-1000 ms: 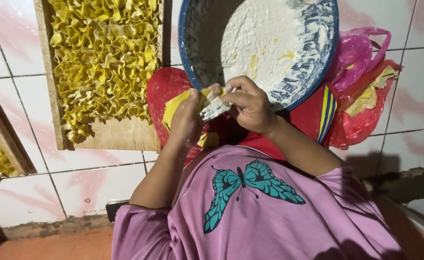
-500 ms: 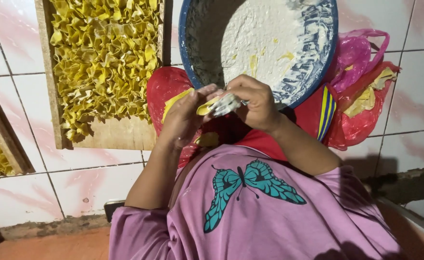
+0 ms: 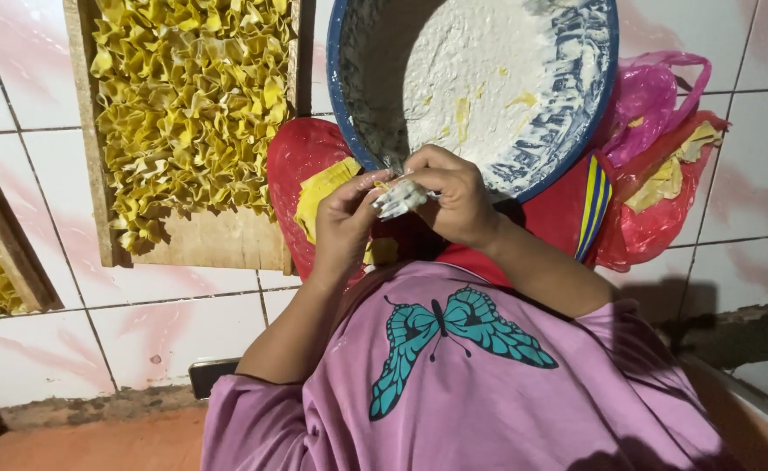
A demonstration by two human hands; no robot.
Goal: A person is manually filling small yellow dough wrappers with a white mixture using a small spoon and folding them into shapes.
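Note:
Both of my hands meet over my lap, just below the rim of a big blue-rimmed bowl (image 3: 349, 131) dusted with white flour. My left hand (image 3: 342, 225) and my right hand (image 3: 459, 197) pinch the same small floury yellow dough piece (image 3: 399, 198) between their fingertips. The piece looks folded; its exact shape is hidden by my fingers. Under my hands lies a red plastic bag (image 3: 301, 161) with flat yellow dough sheets (image 3: 321, 190) on it.
A wooden tray (image 3: 214, 240) at the left is packed with several folded yellow dough pieces (image 3: 188, 96). A second tray (image 3: 0, 240) shows at the far left edge. Pink and red bags (image 3: 663, 174) with dough scraps lie at the right, on a white tiled floor (image 3: 78, 340).
My hands have risen slightly toward the bowl's rim and drawn closer together. The dough piece has been turned and pinched tighter between the fingertips.

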